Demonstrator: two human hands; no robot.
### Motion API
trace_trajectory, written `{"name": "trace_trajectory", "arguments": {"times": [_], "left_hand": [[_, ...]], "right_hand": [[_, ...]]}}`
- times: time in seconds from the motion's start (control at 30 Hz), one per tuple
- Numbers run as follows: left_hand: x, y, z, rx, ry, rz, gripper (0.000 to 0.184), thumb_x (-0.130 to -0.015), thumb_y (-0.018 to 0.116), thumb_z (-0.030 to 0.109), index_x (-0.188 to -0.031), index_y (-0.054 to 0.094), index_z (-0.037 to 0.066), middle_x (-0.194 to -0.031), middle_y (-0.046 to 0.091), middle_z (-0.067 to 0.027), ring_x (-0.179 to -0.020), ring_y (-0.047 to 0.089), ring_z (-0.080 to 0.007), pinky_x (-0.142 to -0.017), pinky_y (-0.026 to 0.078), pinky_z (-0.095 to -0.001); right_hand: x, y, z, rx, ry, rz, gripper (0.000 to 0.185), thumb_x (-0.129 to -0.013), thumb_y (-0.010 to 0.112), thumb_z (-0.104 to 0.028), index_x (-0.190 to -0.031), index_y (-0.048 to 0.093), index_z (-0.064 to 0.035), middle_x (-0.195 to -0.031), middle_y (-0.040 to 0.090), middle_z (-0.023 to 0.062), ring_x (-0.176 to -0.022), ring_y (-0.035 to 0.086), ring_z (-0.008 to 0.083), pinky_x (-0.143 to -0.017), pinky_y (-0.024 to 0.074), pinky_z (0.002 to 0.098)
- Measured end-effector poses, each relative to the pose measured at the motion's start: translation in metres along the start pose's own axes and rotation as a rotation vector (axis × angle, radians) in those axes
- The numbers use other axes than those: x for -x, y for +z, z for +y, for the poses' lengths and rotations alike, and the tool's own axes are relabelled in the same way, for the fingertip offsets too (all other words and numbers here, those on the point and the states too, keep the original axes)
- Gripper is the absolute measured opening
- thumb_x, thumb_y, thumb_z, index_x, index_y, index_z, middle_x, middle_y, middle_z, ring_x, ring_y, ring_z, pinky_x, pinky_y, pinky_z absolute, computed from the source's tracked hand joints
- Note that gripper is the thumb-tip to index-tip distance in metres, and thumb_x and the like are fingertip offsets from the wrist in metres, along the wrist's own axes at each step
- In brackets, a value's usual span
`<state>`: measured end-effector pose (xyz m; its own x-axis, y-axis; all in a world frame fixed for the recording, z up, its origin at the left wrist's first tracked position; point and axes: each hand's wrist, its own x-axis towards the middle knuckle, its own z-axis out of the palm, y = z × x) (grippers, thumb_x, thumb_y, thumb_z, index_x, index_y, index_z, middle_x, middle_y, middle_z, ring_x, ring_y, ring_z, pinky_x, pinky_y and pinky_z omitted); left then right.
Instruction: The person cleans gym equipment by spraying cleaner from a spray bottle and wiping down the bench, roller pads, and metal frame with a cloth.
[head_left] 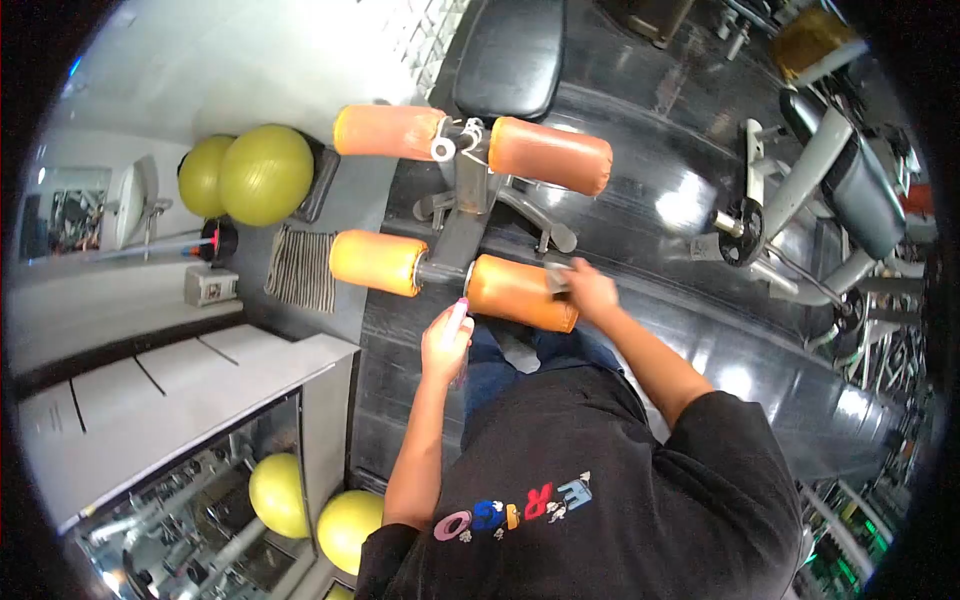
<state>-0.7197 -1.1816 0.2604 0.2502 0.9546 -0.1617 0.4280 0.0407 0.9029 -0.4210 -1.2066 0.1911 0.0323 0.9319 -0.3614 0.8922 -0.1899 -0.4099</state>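
My left hand (446, 345) is closed around a slim white spray bottle (457, 318) with a pink tip. It is just below the inner end of the lower right orange foam roller (515, 292). At the outer part of that roller, my right hand (592, 290), slightly blurred, presses a small greyish cloth (556, 281) against the orange cover. The lower left roller (375, 262) sits on the same metal bar. Farther out are two more padded rollers, one on the left (388, 132) and one on the right (550, 155).
A black padded bench (510, 55) extends beyond the rollers. Yellow-green exercise balls (266, 175) and a striped mat (302, 268) are to the left. A white counter (190, 380) stands at lower left. Another weight machine (800, 190) is on the right.
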Motion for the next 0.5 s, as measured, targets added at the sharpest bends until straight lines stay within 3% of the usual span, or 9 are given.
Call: {"name": "trace_trajectory", "arguments": {"times": [0.13, 0.2, 0.23, 0.27, 0.3, 0.37, 0.4, 0.43, 0.5], "left_hand": [[-0.027, -0.001, -0.023, 0.098, -0.099, -0.177, 0.037, -0.089, 0.065, 0.024, -0.119, 0.063, 0.003, -0.074, 0.065, -0.0064, -0.059, 0.061, -0.0128, -0.059, 0.050, -0.0291], [-0.037, -0.007, -0.024, 0.087, -0.074, -0.259, 0.038, -0.089, 0.065, 0.025, -0.121, 0.063, 0.004, -0.074, 0.065, -0.0058, -0.058, 0.060, -0.0119, -0.059, 0.049, -0.0286], [-0.041, -0.011, -0.024, 0.076, -0.063, -0.309, 0.040, -0.090, 0.064, 0.025, -0.124, 0.062, 0.004, -0.073, 0.064, -0.0053, -0.057, 0.059, -0.0110, -0.058, 0.049, -0.0282], [-0.045, -0.021, -0.019, 0.046, -0.151, -0.409, 0.042, -0.090, 0.064, 0.025, -0.126, 0.061, 0.003, -0.088, 0.070, -0.0102, -0.073, 0.067, -0.0170, -0.069, 0.052, -0.0301], [-0.050, -0.025, -0.028, 0.040, -0.142, -0.431, 0.042, -0.090, 0.064, 0.025, -0.126, 0.061, 0.003, -0.088, 0.070, -0.0102, -0.073, 0.067, -0.0170, -0.069, 0.052, -0.0301], [-0.058, -0.035, -0.053, -0.019, 0.036, -0.485, 0.042, -0.090, 0.064, 0.025, -0.125, 0.061, 0.002, -0.113, 0.069, -0.0152, -0.100, 0.068, -0.0245, -0.087, 0.051, -0.0326], [-0.064, -0.047, -0.040, -0.009, -0.007, -0.548, 0.043, -0.089, 0.064, 0.026, -0.125, 0.061, 0.002, -0.130, 0.061, -0.0165, -0.119, 0.060, -0.0288, -0.098, 0.045, -0.0341], [-0.070, -0.055, -0.045, -0.018, -0.004, -0.569, 0.043, -0.089, 0.064, 0.026, -0.125, 0.061, 0.002, -0.130, 0.061, -0.0165, -0.119, 0.060, -0.0288, -0.098, 0.045, -0.0341], [-0.082, -0.074, -0.058, -0.090, 0.242, -0.547, 0.045, -0.090, 0.064, 0.020, -0.132, 0.057, 0.004, -0.096, 0.068, -0.0037, -0.069, 0.060, -0.0085, -0.064, 0.051, -0.0252]], "right_hand": [[0.019, 0.008, 0.099, 0.010, 0.277, -0.318, 0.030, -0.087, 0.056, -0.015, -0.116, 0.064, -0.0133, -0.114, 0.062, 0.0153, -0.101, 0.065, 0.0355, -0.085, 0.0521, 0.0460], [0.014, 0.002, 0.094, -0.141, 0.537, 0.022, 0.036, -0.083, 0.058, -0.017, -0.119, 0.062, -0.0163, -0.115, 0.062, 0.0162, -0.107, 0.061, 0.0360, -0.090, 0.0497, 0.0467], [0.008, 0.003, 0.079, -0.156, 0.467, 0.144, 0.035, -0.084, 0.057, -0.017, -0.119, 0.062, -0.0151, -0.116, 0.062, 0.0161, -0.108, 0.061, 0.0358, -0.091, 0.0496, 0.0459], [-0.004, -0.001, 0.046, -0.171, 0.394, 0.266, 0.035, -0.084, 0.056, -0.016, -0.118, 0.062, -0.0140, -0.117, 0.062, 0.0161, -0.109, 0.060, 0.0356, -0.091, 0.0496, 0.0451], [-0.018, -0.010, 0.009, -0.146, 0.400, 0.169, 0.035, -0.083, 0.057, -0.017, -0.117, 0.062, -0.0144, -0.117, 0.062, 0.0158, -0.109, 0.061, 0.0347, -0.090, 0.0500, 0.0458], [-0.050, -0.006, -0.061, -0.160, 0.348, -0.043, 0.034, -0.081, 0.062, -0.018, -0.114, 0.062, -0.0134, -0.119, 0.061, 0.0165, -0.106, 0.063, 0.0342, -0.087, 0.0520, 0.0475], [-0.057, 0.014, -0.096, -0.144, 0.220, 0.018, 0.032, -0.082, 0.056, -0.011, -0.112, 0.065, -0.0146, -0.112, 0.064, 0.0131, -0.104, 0.063, 0.0332, -0.089, 0.0511, 0.0462], [-0.076, 0.041, -0.128, 0.025, 0.200, 0.042, 0.030, -0.081, 0.057, -0.010, -0.111, 0.064, -0.0132, -0.106, 0.064, 0.0124, -0.101, 0.064, 0.0328, -0.086, 0.0516, 0.0457], [-0.086, 0.058, -0.167, -0.206, 0.083, 0.218, 0.031, -0.080, 0.059, -0.011, -0.111, 0.062, -0.0141, -0.106, 0.063, 0.0100, -0.102, 0.062, 0.0309, -0.087, 0.0509, 0.0434]]}}
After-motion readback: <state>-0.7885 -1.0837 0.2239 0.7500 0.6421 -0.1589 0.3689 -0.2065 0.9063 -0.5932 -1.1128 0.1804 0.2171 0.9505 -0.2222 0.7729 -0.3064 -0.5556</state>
